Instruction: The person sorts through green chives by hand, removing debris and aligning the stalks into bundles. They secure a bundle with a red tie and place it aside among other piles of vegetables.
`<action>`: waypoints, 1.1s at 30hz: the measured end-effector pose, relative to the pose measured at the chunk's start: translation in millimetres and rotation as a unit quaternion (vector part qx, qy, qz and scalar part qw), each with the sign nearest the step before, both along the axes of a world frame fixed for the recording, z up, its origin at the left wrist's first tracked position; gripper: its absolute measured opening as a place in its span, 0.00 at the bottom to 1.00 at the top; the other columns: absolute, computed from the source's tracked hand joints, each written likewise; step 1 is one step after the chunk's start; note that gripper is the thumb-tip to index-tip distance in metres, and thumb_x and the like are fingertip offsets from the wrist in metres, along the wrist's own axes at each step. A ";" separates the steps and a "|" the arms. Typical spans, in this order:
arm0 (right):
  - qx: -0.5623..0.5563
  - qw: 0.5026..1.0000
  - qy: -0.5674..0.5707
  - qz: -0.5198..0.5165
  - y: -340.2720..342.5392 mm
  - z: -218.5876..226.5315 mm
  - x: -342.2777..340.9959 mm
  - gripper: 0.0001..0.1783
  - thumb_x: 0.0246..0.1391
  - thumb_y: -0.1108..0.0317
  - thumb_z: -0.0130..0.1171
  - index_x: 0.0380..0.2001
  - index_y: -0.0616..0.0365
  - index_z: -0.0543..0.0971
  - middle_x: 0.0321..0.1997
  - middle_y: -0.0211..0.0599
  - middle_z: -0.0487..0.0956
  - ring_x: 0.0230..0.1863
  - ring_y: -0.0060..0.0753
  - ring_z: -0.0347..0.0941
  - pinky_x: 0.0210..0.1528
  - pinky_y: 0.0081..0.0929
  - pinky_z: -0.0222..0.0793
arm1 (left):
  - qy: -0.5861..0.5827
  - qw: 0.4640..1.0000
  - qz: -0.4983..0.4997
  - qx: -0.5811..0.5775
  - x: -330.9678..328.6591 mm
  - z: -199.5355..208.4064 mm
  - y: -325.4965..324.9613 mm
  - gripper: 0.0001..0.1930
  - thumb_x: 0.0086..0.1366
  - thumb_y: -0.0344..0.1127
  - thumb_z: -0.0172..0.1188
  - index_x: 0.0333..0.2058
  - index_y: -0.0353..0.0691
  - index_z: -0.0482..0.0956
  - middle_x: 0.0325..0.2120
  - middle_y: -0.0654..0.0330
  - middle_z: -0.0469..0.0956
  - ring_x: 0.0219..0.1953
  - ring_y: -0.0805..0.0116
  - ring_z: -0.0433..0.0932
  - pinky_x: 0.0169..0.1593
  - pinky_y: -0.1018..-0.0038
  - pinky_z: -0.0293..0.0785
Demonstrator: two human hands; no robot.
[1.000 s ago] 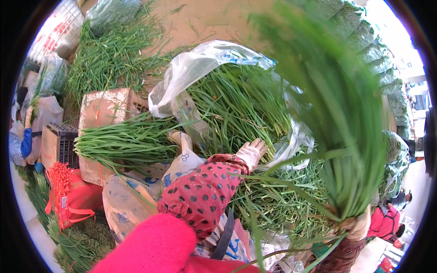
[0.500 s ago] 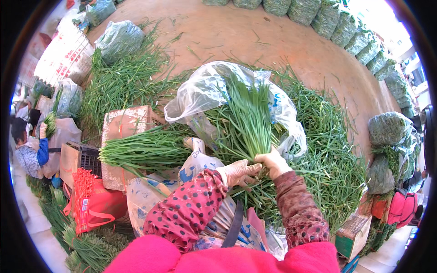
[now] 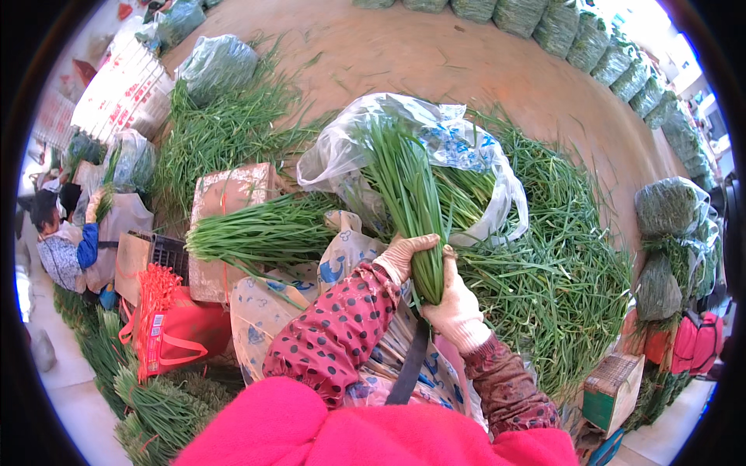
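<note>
Loose greens [image 3: 559, 287] spread broadly to the right of and beyond the fingers. An open clear plastic bag [image 3: 342, 144], partly filled with more greens, lies just beyond the fingertips. To their left, an other bunch [image 3: 264, 229] rests across a box [image 3: 208, 281]. Upright between the hands is the held bunch [image 3: 408, 186], its leaf tips leaning away over the bag. The left hand [image 3: 406, 255] wraps it from the left, fingers pressed together across the stems. Lower down, the right hand [image 3: 454, 304] presses the stem end, thumb pointing up; its other fingers are largely hidden, so I cannot tell how tightly they close.

The step seems to be gathering and evening the stems. The next move probably calls for a snug left grip while the right palm steadies the ends.

Compared with half a second ago, the held bunch sits nearer the body and the left hand is above the right.
</note>
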State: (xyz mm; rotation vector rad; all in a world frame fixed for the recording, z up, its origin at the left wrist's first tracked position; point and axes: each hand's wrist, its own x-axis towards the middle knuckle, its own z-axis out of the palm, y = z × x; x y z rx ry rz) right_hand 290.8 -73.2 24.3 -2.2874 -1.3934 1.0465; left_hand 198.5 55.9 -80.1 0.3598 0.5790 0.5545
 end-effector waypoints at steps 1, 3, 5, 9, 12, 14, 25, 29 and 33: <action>-0.013 1.000 0.020 0.000 4.1 8.0 -2.9 0.65 0.38 0.64 0.68 0.72 0.48 0.36 0.57 0.59 0.70 0.50 0.60 0.75 0.51 0.43 0.72 | -0.025 1.000 0.004 0.001 -2.2 4.0 2.8 0.20 0.56 0.29 0.67 0.47 0.34 0.74 0.37 0.55 0.80 0.39 0.61 0.81 0.50 0.64 0.78; -0.058 0.996 0.058 0.022 8.9 20.2 -5.4 0.66 0.40 0.61 0.67 0.72 0.48 0.31 0.55 0.64 0.72 0.49 0.59 0.76 0.52 0.39 0.72 | -0.052 0.999 -0.001 -0.006 -12.5 11.7 5.4 0.20 0.55 0.27 0.67 0.47 0.33 0.74 0.35 0.54 0.80 0.37 0.59 0.82 0.48 0.62 0.80; -0.084 0.986 0.131 0.063 12.5 32.1 5.3 0.67 0.42 0.61 0.68 0.71 0.51 0.29 0.52 0.63 0.74 0.49 0.53 0.77 0.53 0.35 0.71 | -0.074 0.997 0.000 0.017 -18.4 25.2 6.3 0.20 0.54 0.28 0.66 0.46 0.33 0.74 0.33 0.54 0.80 0.35 0.58 0.82 0.46 0.62 0.81; 0.077 0.900 0.429 -0.012 13.2 28.3 53.0 0.46 0.47 0.68 0.66 0.67 0.64 0.56 0.57 0.42 0.74 0.55 0.33 0.71 0.57 0.30 0.67 | -0.082 0.993 -0.036 0.072 -34.3 32.2 9.8 0.23 0.57 0.36 0.64 0.49 0.33 0.73 0.40 0.51 0.80 0.41 0.58 0.82 0.50 0.62 0.79; 0.124 0.972 0.193 -0.045 14.3 29.1 96.7 0.42 0.43 0.62 0.70 0.59 0.70 0.66 0.53 0.41 0.76 0.47 0.27 0.74 0.51 0.26 0.71 | -0.013 0.991 -0.053 0.125 -13.9 39.3 -1.0 0.27 0.57 0.35 0.64 0.55 0.32 0.71 0.46 0.54 0.79 0.44 0.61 0.81 0.50 0.65 0.79; 0.172 0.897 0.407 0.000 34.8 36.1 96.9 0.47 0.44 0.56 0.68 0.62 0.72 0.62 0.60 0.52 0.71 0.60 0.37 0.68 0.63 0.31 0.62 | 0.009 0.988 -0.066 0.139 -8.8 61.5 -2.6 0.28 0.53 0.29 0.66 0.53 0.31 0.72 0.43 0.55 0.80 0.42 0.63 0.81 0.46 0.66 0.80; 0.391 0.834 0.388 -0.036 145.9 81.6 85.3 0.65 0.34 0.69 0.72 0.69 0.70 0.41 0.57 0.53 0.71 0.55 0.35 0.70 0.54 0.25 0.68 | 0.079 0.875 -0.076 0.471 11.0 118.9 102.3 0.39 0.45 0.27 0.74 0.58 0.37 0.68 0.52 0.59 0.74 0.53 0.67 0.74 0.60 0.67 0.69; 0.304 0.878 0.363 0.071 165.9 56.5 84.1 0.60 0.32 0.70 0.76 0.68 0.61 0.53 0.58 0.44 0.73 0.59 0.33 0.67 0.62 0.27 0.62 | 0.163 0.688 -0.081 0.702 -11.0 96.9 135.0 0.38 0.54 0.37 0.69 0.62 0.41 0.64 0.58 0.58 0.70 0.58 0.64 0.69 0.63 0.64 0.64; 0.207 0.941 0.224 0.148 172.7 25.0 86.0 0.58 0.29 0.62 0.78 0.66 0.57 0.59 0.59 0.48 0.71 0.60 0.45 0.68 0.60 0.33 0.64 | 0.162 0.756 -0.067 0.630 -11.0 83.3 129.4 0.37 0.56 0.40 0.67 0.63 0.42 0.62 0.59 0.58 0.68 0.60 0.62 0.68 0.64 0.62 0.62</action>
